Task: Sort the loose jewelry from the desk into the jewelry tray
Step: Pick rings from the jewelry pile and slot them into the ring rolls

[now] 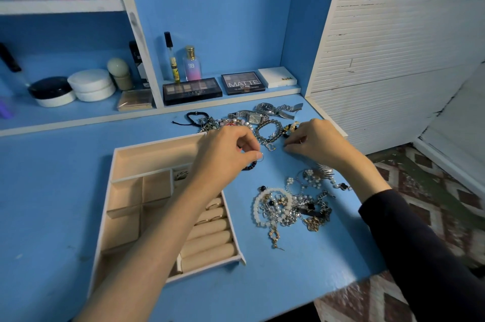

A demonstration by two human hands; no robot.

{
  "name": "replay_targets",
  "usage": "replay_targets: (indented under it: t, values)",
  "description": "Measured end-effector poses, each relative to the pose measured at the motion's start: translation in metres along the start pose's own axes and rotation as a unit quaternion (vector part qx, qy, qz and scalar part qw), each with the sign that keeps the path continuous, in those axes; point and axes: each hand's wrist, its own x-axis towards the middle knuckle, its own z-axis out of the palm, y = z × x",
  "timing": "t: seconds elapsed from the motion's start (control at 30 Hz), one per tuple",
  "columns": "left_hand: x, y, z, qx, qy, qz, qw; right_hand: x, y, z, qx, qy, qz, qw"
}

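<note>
A beige jewelry tray with several compartments and ring rolls lies on the blue desk. A few rings sit in the rolls. My left hand hovers past the tray's far right corner and pinches a small thin ring; a dark beaded bracelet shows just below it. My right hand has its fingertips down on the desk, pinching something tiny that I cannot make out. One tangled heap of jewelry lies nearer me, another heap with watches lies farther back.
Eyeshadow palettes, perfume bottles and cream jars stand on the low shelf behind the desk. A white slatted panel closes off the right side. The desk's right edge drops to a patterned floor.
</note>
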Motion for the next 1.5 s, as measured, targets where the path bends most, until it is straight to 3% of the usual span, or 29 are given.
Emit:
replay_targets:
  t: [0.33,0.5,0.63,0.93,1.17,1.5]
  values:
    - [-0.001,0.001,-0.002,0.001,-0.003,-0.003,1.0,0.0,0.0,-0.005,0.037,0.006,0.016,0.999]
    - [-0.005,-0.001,-0.006,-0.023,0.002,0.002,1.0,-0.005,-0.005,0.003,0.031,0.088,0.015,0.995]
    - [-0.017,-0.011,-0.018,-0.032,0.023,0.0,0.999,-0.019,-0.024,0.007,0.112,0.152,0.002,0.982]
    - [-0.078,-0.057,-0.054,-0.082,0.131,-0.043,0.987,-0.074,-0.1,0.043,0.239,0.063,-0.109,0.963]
    - [-0.108,-0.064,-0.057,-0.088,0.194,-0.036,0.976,-0.093,-0.129,0.067,0.196,0.029,-0.236,0.951]
    - [-0.111,-0.06,-0.058,-0.043,0.198,-0.002,0.979,-0.096,-0.131,0.073,0.107,0.052,-0.288,0.95]
